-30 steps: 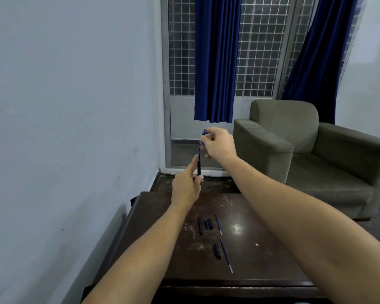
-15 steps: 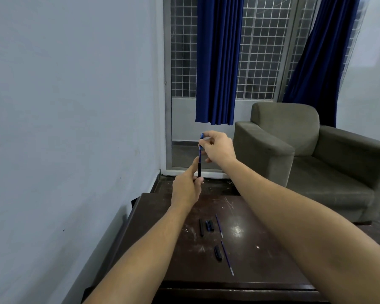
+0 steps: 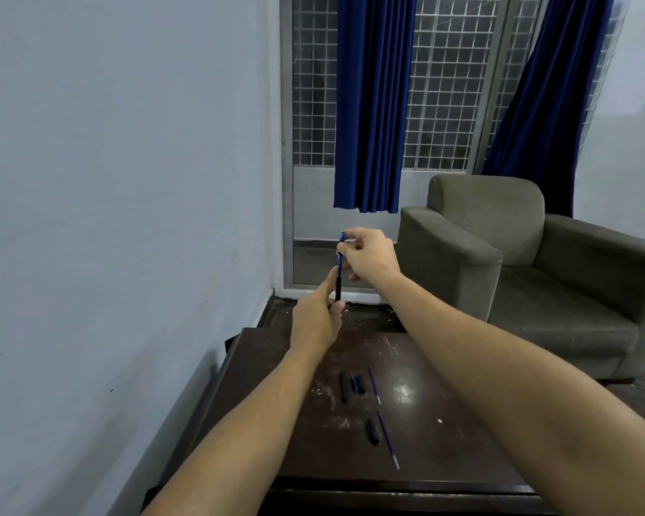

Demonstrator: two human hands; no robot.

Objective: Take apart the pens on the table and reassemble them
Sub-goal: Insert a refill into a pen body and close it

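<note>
Little has changed over the last second. Your left hand (image 3: 315, 322) still grips the black lower end of the pen (image 3: 339, 277), held upright above the far edge of the worktop (image 3: 462, 433), and your right hand (image 3: 367, 255) still pinches its blue top. The gap between your hands looks the same, so the parts have probably not shifted yet. The refills (image 3: 388, 439) and black pieces (image 3: 344, 387) lie unmoved below.
</note>
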